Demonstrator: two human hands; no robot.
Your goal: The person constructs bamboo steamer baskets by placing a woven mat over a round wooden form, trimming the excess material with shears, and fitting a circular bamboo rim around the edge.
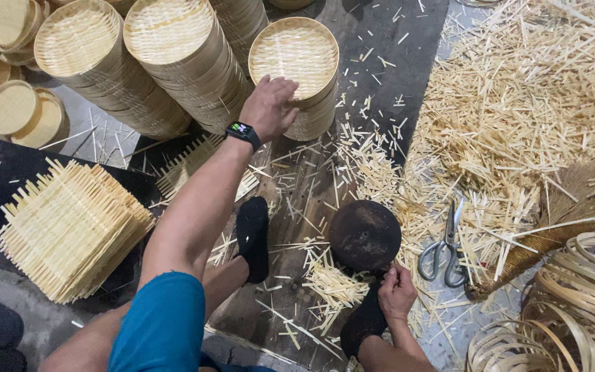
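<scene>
The left arm stretches far up the frame. The left hand [268, 107] lies flat with fingers spread, touching the rim of the top round woven tray [293, 49] on a stack near the top middle. The right hand [397, 292], low in the frame, is curled shut beside a dark round block [365, 234]; I cannot tell what it holds. Scissors [444, 246] lie just right.

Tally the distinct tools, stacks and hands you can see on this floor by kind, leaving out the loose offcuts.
Tall stacks of round woven trays: 3
Pile of square woven mats: 1
Scissors: 1
Dark round block: 1
Heap of curved bamboo hoops: 1
Hands: 2, left hand on the right-most stack's rim, right hand by the block
Total: 9
</scene>
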